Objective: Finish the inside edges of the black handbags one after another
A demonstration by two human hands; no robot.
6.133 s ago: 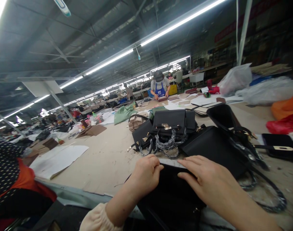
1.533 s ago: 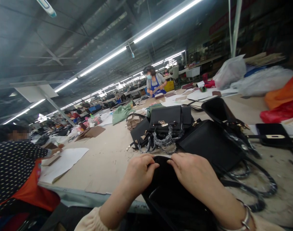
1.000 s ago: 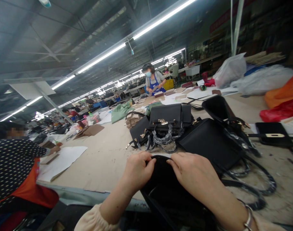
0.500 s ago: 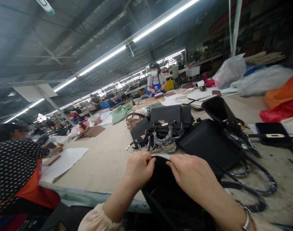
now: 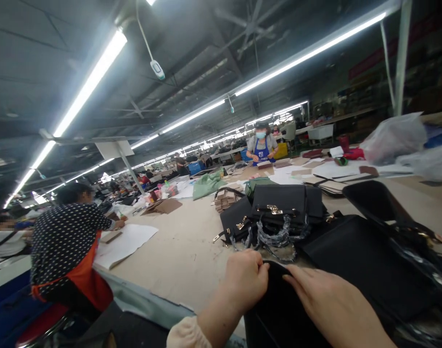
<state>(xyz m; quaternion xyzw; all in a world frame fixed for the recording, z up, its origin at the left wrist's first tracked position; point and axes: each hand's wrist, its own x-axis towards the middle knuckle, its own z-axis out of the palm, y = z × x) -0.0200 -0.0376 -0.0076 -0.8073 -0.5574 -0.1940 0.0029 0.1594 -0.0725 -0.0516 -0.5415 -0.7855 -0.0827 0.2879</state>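
A black handbag (image 5: 279,309) stands in front of me at the near table edge. My left hand (image 5: 246,280) is closed in a pinch on the bag's top rim at its left. My right hand (image 5: 326,302) lies over the rim just to the right, fingers bent onto the black material. Both thumbs nearly meet at the bag's top edge. The lower part of the bag is cut off by the frame.
More black handbags (image 5: 279,212) with wrapped handles are piled on the wide tan table (image 5: 181,246), one large bag (image 5: 362,251) at my right. A person in a dotted top and orange apron (image 5: 72,251) works at left. Another person (image 5: 261,145) stands far back.
The view has swung up and to the left, so my hands and the bag sit lower and further right in the picture. Both hands keep their hold on the bag's rim.
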